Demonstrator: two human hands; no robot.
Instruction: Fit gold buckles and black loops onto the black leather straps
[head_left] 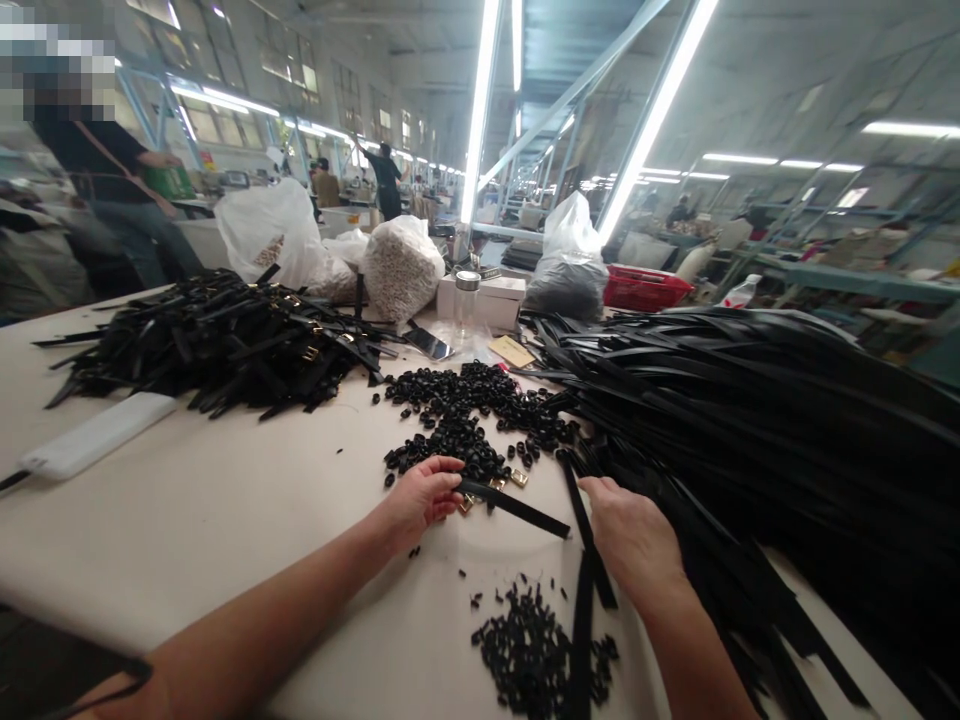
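Note:
My left hand (424, 497) pinches one end of a short black strap (521, 508), whose other end points right. My right hand (634, 530) is beside another black strap (585, 515) that runs down toward the table edge; its fingertips are bent, and whether they grip that strap is unclear. Gold buckles (518, 479) lie just past the left fingers. Beyond them spreads a heap of small black loops (457, 430). Nearer me is a pile of tiny black pieces (525, 640), partly crossed by a strap.
Buckled black straps (225, 340) are heaped at left, near a white power strip (101, 435). Long black strips (735, 400) cover the right side. Behind stand filled plastic bags (405, 265), a jar (466, 295), a phone (429, 342) and a red basket (646, 287). A person stands back left.

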